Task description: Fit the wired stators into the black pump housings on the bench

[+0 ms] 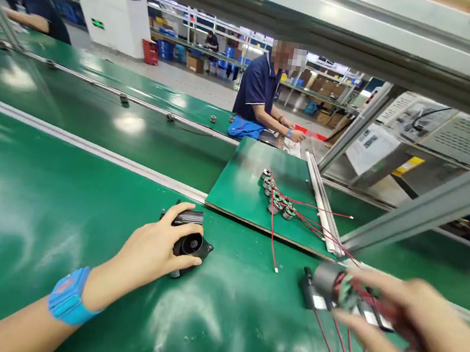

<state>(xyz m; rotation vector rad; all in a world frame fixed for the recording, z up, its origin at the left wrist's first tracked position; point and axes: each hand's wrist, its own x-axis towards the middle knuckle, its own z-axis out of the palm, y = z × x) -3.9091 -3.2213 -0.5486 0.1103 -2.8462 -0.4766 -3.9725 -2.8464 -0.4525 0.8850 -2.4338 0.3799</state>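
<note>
My left hand, a blue band on its wrist, is closed around a black plastic part with a round opening on the green bench. My right hand is smeared by motion. Between its thumb and fingers is a small silver motor with a green board end and red wires. Black blocks with white labels lie partly hidden under the right hand, with several dark red wires running toward me. Several similar motors with red leads sit on a raised green board.
The raised green board bridges my bench and the one opposite. A slanted metal post stands at right; a metal beam crosses overhead. A co-worker handles things opposite, beside a blue cloth. Another person is at far left.
</note>
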